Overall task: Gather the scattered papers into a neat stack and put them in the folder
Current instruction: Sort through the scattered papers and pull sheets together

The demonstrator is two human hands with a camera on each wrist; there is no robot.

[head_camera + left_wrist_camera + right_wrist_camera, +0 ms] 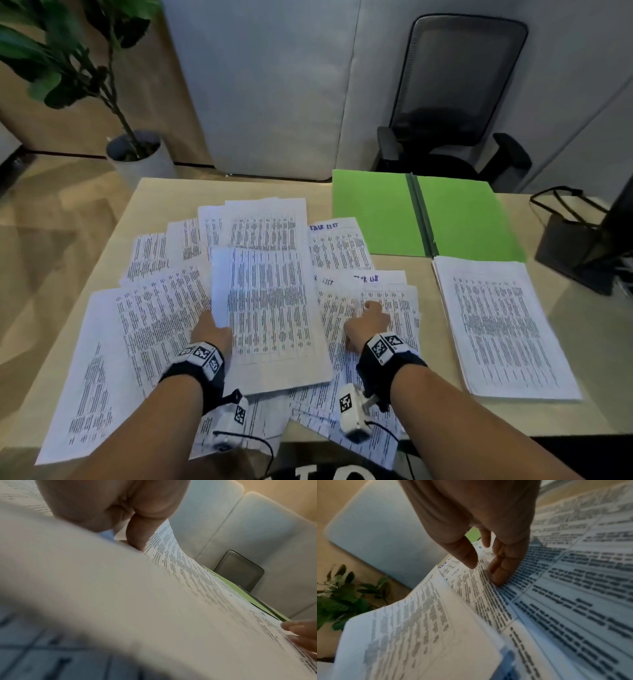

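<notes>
Printed papers [154, 308] lie scattered and overlapping over the left and middle of the table [589, 346]. My left hand [212, 330] grips the left edge of a small sheaf [270, 308] raised above the others; in the left wrist view its fingers [135, 539] pinch the curling sheet [154, 601]. My right hand [371, 317] is open, with its fingertips [498, 578] pressing on the loose sheets [556, 601] and the thumb apart. A green folder [376, 212] lies open at the back right. In front of it sits a neat stack [503, 325].
A black office chair [455, 96] stands behind the folder. A potted plant [137, 154] stands off the table's back left corner. A dark stand with a black bag [582, 246] occupies the right edge. Some sheets overhang the table's front edge.
</notes>
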